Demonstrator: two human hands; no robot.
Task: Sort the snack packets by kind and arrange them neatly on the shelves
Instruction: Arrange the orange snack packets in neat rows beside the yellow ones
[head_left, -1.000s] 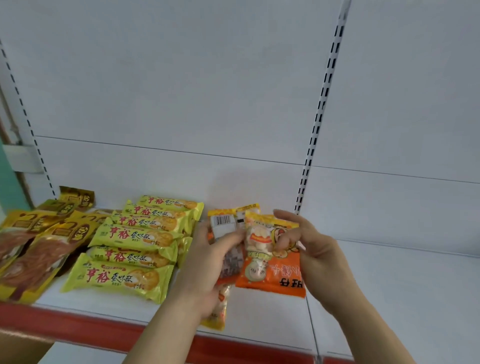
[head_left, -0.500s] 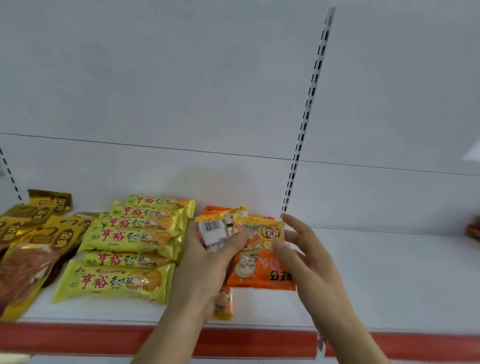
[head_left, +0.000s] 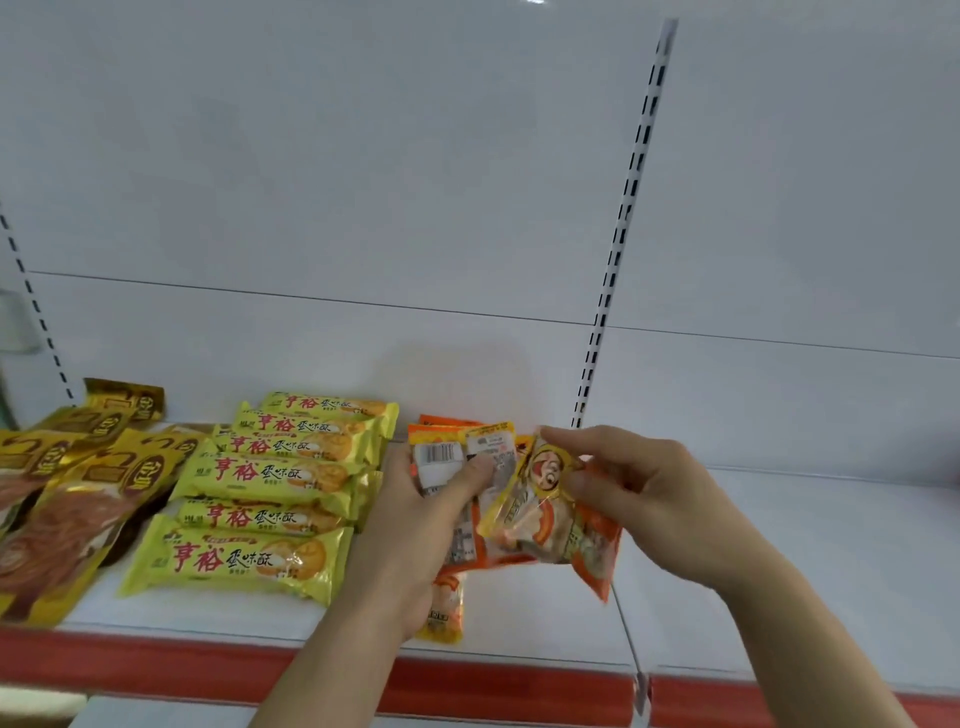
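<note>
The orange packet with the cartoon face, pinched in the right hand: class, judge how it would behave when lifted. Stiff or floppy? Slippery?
The orange packet is probably floppy: it twists and sags below where the right hand pinches its top. It looks light, since fingertips alone carry it. Its glossy film could be slippery, so it may slide off the other packets held in the left hand.

Six yellow-green biscuit packets (head_left: 260, 558) lie flat in a column on the white shelf (head_left: 779, 571), long sides parallel. Left of them, gold-brown packets (head_left: 67, 519) overlap loosely. Right of them, several orange packets (head_left: 587, 551) are held above the shelf, fanned and tilted, one showing a barcode.
</note>
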